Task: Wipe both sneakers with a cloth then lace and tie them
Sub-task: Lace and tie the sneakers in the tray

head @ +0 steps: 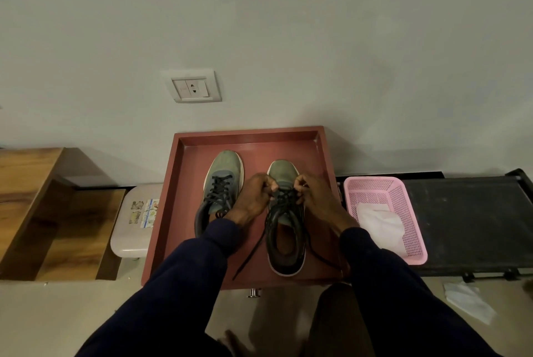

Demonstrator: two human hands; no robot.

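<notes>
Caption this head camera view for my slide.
Left hand and right hand pinch laces of the right sneaker on a red tray, left sneaker alongside.

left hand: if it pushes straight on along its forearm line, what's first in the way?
Probably the toe of the right sneaker. The left hand, pinching the lace, points up and right across that shoe's laced front. The right hand sits just right of that line; depth is unclear.

**Hidden under the hands, lost at the edges**

The left hand [253, 198] and right hand [313, 198] close over the lace [248, 260] – covering the right sneaker's [285, 229] middle eyelets, so its path there cannot be told. The left wrist hides the left sneaker's [223, 172] inner side. Stickers [144, 211] on the white stool [127, 244] are too small to read. The black rack [467, 218] runs off the right edge.
</notes>
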